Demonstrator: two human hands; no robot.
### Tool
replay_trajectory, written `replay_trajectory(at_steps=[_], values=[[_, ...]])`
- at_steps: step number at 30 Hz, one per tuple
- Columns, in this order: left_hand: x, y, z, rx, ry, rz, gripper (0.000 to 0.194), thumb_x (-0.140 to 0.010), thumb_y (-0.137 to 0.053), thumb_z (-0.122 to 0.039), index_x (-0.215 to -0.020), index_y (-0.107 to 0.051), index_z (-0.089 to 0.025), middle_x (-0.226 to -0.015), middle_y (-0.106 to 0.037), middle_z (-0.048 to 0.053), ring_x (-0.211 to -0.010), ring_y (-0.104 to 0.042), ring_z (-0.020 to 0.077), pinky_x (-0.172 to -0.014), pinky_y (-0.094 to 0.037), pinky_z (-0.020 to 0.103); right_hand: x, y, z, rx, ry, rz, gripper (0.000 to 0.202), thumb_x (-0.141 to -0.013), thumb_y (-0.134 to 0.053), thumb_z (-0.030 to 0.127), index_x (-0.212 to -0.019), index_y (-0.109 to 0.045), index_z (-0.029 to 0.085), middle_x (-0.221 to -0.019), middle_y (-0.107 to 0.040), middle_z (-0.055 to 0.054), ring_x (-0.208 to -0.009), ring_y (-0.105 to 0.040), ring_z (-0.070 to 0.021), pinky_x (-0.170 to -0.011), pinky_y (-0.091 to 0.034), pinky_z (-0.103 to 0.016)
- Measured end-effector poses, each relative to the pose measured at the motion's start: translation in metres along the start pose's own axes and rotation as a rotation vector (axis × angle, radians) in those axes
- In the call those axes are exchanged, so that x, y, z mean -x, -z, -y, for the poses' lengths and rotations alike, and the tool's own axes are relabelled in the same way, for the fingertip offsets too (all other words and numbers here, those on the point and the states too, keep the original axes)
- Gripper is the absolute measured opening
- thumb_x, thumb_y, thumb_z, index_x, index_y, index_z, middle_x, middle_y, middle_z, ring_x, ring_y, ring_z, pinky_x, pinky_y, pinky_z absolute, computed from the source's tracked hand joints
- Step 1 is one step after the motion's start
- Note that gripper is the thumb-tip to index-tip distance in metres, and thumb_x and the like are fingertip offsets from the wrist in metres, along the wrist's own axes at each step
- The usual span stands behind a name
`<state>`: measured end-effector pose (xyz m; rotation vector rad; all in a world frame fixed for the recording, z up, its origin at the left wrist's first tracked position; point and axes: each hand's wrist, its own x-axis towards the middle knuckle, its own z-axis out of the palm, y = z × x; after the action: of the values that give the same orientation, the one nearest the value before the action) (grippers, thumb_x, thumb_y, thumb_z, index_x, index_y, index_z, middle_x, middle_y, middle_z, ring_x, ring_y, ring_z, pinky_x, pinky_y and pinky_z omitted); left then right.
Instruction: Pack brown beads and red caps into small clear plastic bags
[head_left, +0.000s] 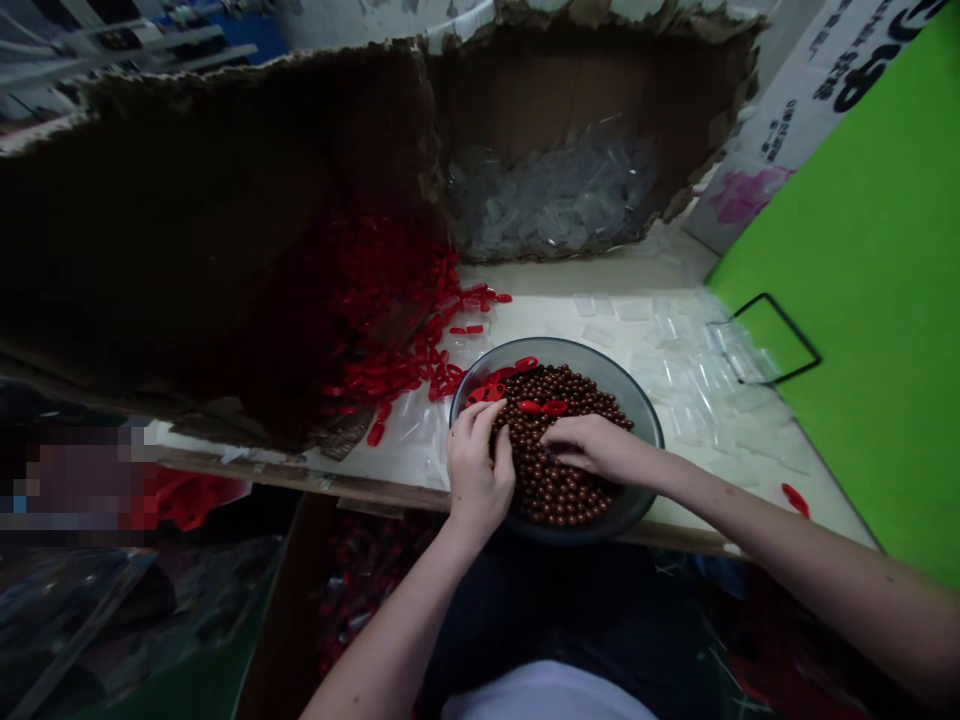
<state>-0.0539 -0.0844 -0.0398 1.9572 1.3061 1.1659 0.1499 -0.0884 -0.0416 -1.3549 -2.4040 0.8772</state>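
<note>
Liable to spill brown beads [566, 500] from bowl [621, 374], frame centre, if nudged hard by left hand [478, 468] or right hand [591, 443] with half-curled fingers [505, 462]; cannot tell whether gripping anything.

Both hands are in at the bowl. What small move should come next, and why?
I'd probably have the right hand pinch a brown bead or two and lift slightly: its fingertips are already down at the beads, and the left hand is by the red pieces at the left of the bowl. Whether either hand already holds something isn't clear.
</note>
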Motion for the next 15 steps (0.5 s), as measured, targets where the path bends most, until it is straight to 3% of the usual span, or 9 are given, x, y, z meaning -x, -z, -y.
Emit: replay_trajectory(at_steps=[5, 9, 12, 15], values=[[0.0, 0.001, 0.001, 0.012, 0.011, 0.006, 0.03, -0.089, -0.046, -0.016, -0.116, -0.058, -0.021, -0.114, -0.059, 0.009, -0.111, -0.053, 0.0205, -0.099, -0.041, 0.039, 0.009, 0.01, 0.008, -0.454, -0.17, -0.121, 0.02, -0.08, -0.064, 0.031, -0.097, -0.067, 0.021, -0.097, -0.072, -0.003, -0.09, -0.066, -0.019, -0.086, -0.048, -0.033], [-0.002, 0.001, 0.0, 0.048, 0.016, -0.001, 0.028, -0.089, -0.047, -0.016, -0.113, -0.059, -0.02, -0.112, -0.06, 0.009, -0.109, -0.054, 0.0202, -0.098, -0.042, 0.039, 0.015, 0.011, 0.02, -0.808, -0.189, -0.209, 0.027, -0.075, -0.07, 0.033, -0.098, -0.065, 0.018, -0.101, -0.072, -0.005, -0.095, -0.067, -0.0193, -0.089, -0.05, -0.036], [-0.004, 0.005, -0.003, 0.138, 0.012, 0.016, 0.026, -0.088, -0.05, -0.018, -0.111, -0.061, -0.02, -0.111, -0.061, 0.008, -0.108, -0.055, 0.0194, -0.098, -0.043, 0.037, 0.019, 0.01, 0.025, -0.909, -0.187, -0.312, 0.03, -0.073, -0.074, 0.032, -0.098, -0.064, 0.018, -0.101, -0.072, -0.005, -0.094, -0.068, -0.0197, -0.091, -0.05, -0.038], [-0.006, 0.009, -0.012, 0.285, 0.046, 0.113, 0.025, -0.087, -0.054, -0.023, -0.11, -0.063, -0.02, -0.109, -0.064, 0.008, -0.106, -0.058, 0.0195, -0.096, -0.044, 0.035, 0.021, 0.011, 0.029, -0.901, -0.198, -0.346, 0.033, -0.072, -0.074, 0.032, -0.099, -0.063, 0.018, -0.099, -0.072, -0.006, -0.091, -0.069, -0.0206, -0.091, -0.051, -0.041]])
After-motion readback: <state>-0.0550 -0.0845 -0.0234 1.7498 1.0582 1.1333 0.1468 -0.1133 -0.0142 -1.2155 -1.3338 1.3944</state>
